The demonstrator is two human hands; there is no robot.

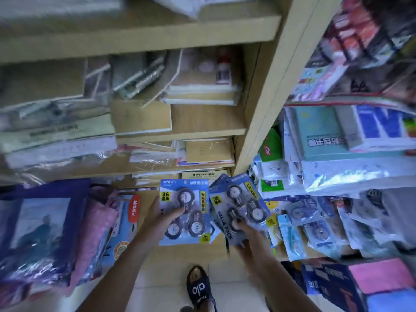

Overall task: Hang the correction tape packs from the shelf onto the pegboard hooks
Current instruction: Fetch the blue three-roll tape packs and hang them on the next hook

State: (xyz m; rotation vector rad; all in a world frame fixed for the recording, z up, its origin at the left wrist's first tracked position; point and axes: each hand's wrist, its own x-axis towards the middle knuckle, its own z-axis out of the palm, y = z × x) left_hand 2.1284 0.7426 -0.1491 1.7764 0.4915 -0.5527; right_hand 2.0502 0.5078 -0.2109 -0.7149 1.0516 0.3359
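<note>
My left hand point(161, 222) grips a blue correction tape pack point(183, 210) with three black round tape dispensers, held upright over the low shelf. My right hand point(244, 236) holds a second blue correction tape pack point(239, 207), tilted to the right, thumb on its front. More correction tape packs point(313, 224) lie in a loose pile on the shelf point(299, 254) just right of my right hand. No pegboard hooks can be made out in this view.
A wooden upright post point(270, 91) divides the shelving. Stacked notebooks and paper packs point(202, 86) fill the left shelves, wrapped stationery point(337, 136) the right. Blue and pink bags point(45, 233) lie at the lower left. My sandalled foot point(199, 287) stands on the tiled floor.
</note>
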